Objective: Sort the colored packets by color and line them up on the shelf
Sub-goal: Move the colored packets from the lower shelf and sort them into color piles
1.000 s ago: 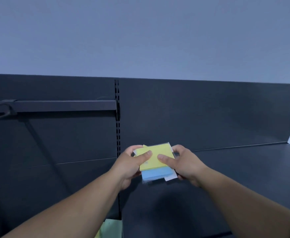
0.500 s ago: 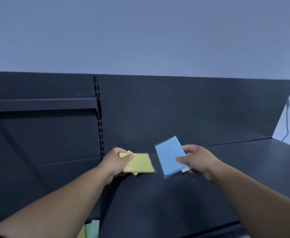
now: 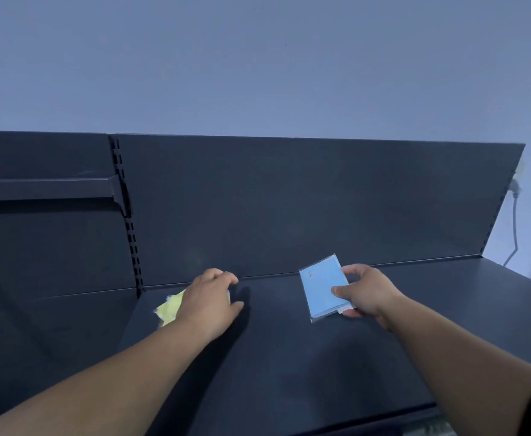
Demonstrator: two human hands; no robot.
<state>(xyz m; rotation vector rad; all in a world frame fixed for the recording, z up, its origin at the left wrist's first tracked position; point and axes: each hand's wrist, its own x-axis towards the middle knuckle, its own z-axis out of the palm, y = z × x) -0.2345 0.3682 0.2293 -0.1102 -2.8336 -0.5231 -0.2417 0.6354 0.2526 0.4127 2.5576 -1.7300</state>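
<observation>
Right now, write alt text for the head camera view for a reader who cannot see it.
Two bare hands sort packets over a dark shelf: the left hand grips a yellow packet at the shelf's left end, mostly covering it, while the right hand pinches a blue packet, thumb on top, further right. A dark back panel rises behind.

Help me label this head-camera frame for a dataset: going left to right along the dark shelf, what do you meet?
Slotted dark metal upright → flat yellow packet → left hand → flat blue packet in a clear sleeve → right hand → white cable on the wall.
</observation>
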